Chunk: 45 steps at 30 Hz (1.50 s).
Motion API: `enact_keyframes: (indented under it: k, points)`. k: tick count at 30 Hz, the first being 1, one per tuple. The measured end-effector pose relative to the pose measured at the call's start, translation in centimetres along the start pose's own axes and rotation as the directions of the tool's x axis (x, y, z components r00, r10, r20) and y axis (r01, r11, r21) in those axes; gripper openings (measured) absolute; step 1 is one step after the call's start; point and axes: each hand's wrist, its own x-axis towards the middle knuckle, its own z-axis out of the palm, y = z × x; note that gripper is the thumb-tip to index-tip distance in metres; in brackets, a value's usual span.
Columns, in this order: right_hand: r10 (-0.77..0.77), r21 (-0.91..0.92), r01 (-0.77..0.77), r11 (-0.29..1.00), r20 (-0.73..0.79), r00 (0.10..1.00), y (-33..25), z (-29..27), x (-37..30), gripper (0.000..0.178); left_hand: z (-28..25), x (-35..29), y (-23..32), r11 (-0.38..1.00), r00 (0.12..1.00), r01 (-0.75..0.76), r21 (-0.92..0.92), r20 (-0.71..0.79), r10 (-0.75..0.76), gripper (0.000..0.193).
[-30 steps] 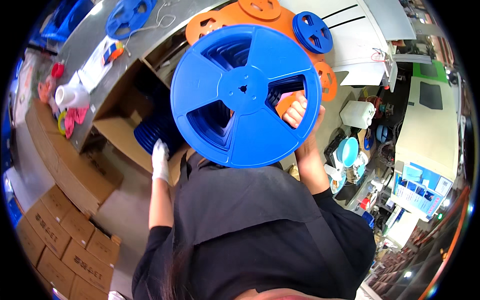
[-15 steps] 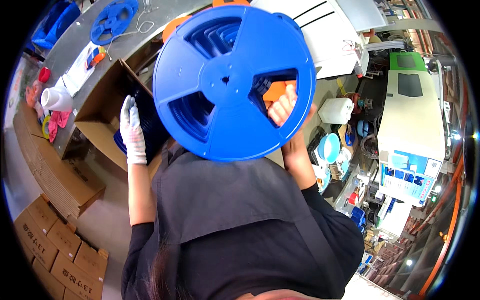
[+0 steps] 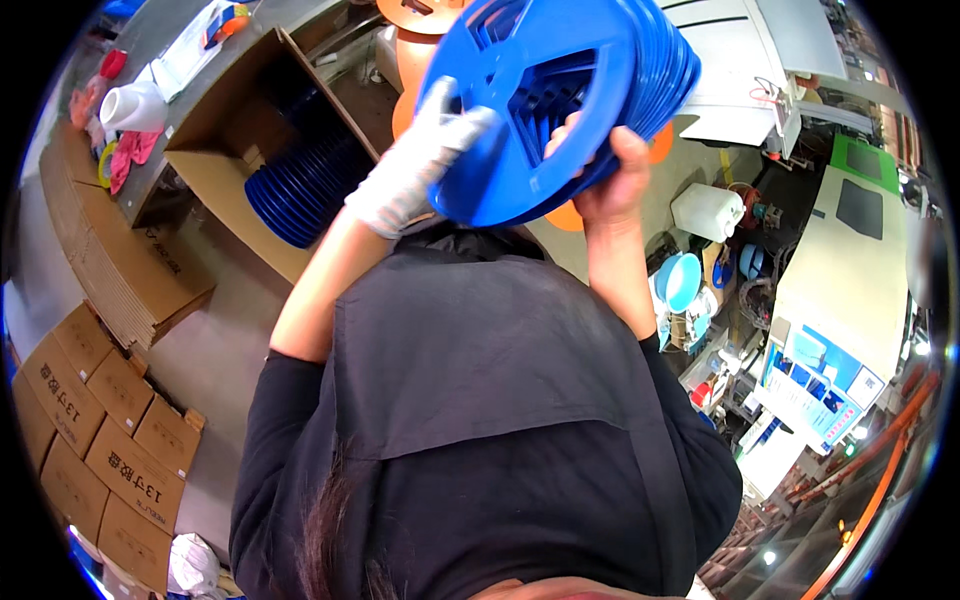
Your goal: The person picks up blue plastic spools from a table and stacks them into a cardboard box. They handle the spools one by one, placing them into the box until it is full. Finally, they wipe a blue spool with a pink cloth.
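A stack of blue plastic reels (image 3: 510, 160) is held up in front of my chest, tilted so that its ribbed side shows at the right. My bare right hand (image 3: 608, 175) grips it, fingers passing through a window of the front reel and thumb up at the rim. My left hand (image 3: 425, 165), in a white glove, lies against the reel's face near the hub with fingers spread. To the left, an open cardboard box (image 3: 215, 190) contains more blue reels (image 3: 300, 190) standing in a row.
Orange reels (image 3: 410, 55) stand behind the stack. On the grey bench (image 3: 270, 12) are a white roll (image 3: 133, 106) and a pink cloth (image 3: 132, 158). Flattened cartons (image 3: 140, 270) and closed boxes (image 3: 110, 420) are at the left. A white jug (image 3: 707, 211) and a beige machine (image 3: 840, 290) are at the right.
My left hand has moved from beside the box onto the front reel's face. The reel stack has shifted up and right and turned, exposing its layered side.
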Motion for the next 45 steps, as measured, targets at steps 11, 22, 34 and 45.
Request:
enact_keyframes:
  k: [11,22,34,45]
  points:
    - [0.173,0.123,-0.160,0.979,-0.096,0.980,0.8,-0.1,-1.6,0.035,-6.5,-1.6,-1.3,0.369,0.972,0.182,-0.911,0.222,0.070,0.068]
    - [0.071,0.162,-0.046,0.986,-0.153,0.986,-0.5,-2.1,-3.8,0.034,-6.0,-1.5,-0.8,0.087,0.911,0.340,-0.937,0.351,0.219,0.075]
    - [-0.093,0.285,0.088,0.954,0.004,0.996,-1.3,-2.7,-5.7,0.038,-7.5,0.2,-1.3,0.114,0.903,0.320,-0.940,0.339,0.263,0.080]
    - [-0.292,0.366,0.159,0.917,0.345,0.892,-3.9,-4.7,-5.0,0.039,-11.8,-5.1,0.8,0.510,0.955,-0.248,-0.824,-0.118,0.273,0.086]
